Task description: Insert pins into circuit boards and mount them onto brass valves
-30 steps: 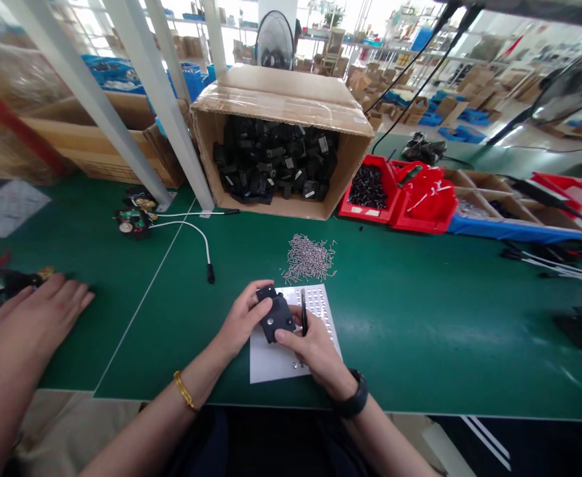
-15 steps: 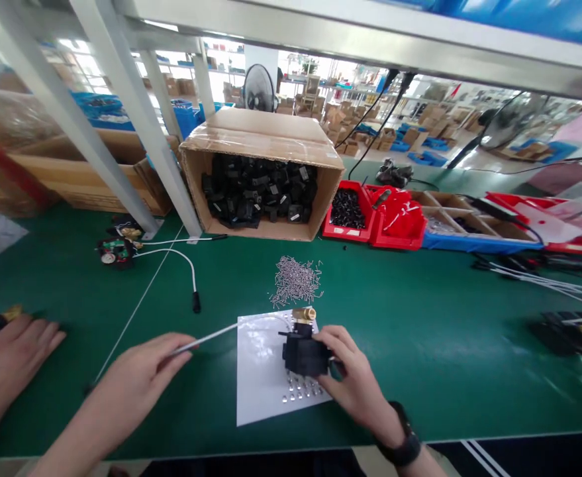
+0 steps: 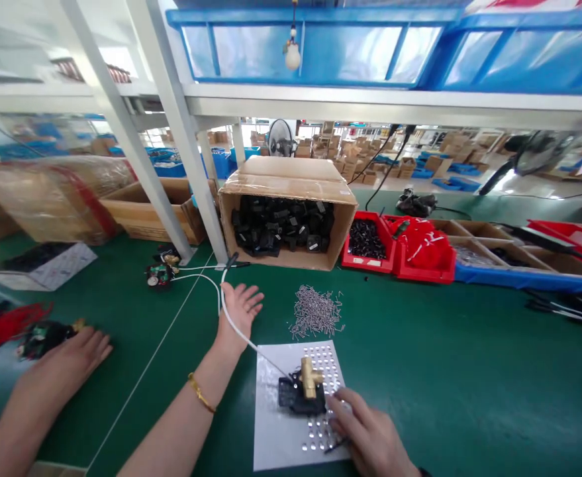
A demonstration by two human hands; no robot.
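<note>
A black plastic housing with a brass tee fitting (image 3: 309,379) on top lies on a white sheet (image 3: 273,434) with rows of small shiny metal dots. From it a white cable (image 3: 231,323) runs up across my left hand (image 3: 238,311), which is palm up with the fingers spread. The cable's black end shows just beyond that hand. My right hand (image 3: 370,427) is at the housing's right edge, fingers curled and slightly blurred. A thin dark shaft (image 3: 336,446) pokes out below its fingers; the rest is hidden. A pile of small screws (image 3: 316,311) lies behind the sheet.
A cardboard box (image 3: 291,179) of black housings stands at the back. To its right are red bins (image 3: 370,265) and a divided blue tray (image 3: 499,277). Another person's hand (image 3: 79,358) rests by a similar assembly at left. Another assembly (image 3: 159,275) lies near the shelf post.
My left hand has moved up and forward and opened, with the cable now across it. The housing has turned onto the sheet, brass fitting upward. The view has tilted up.
</note>
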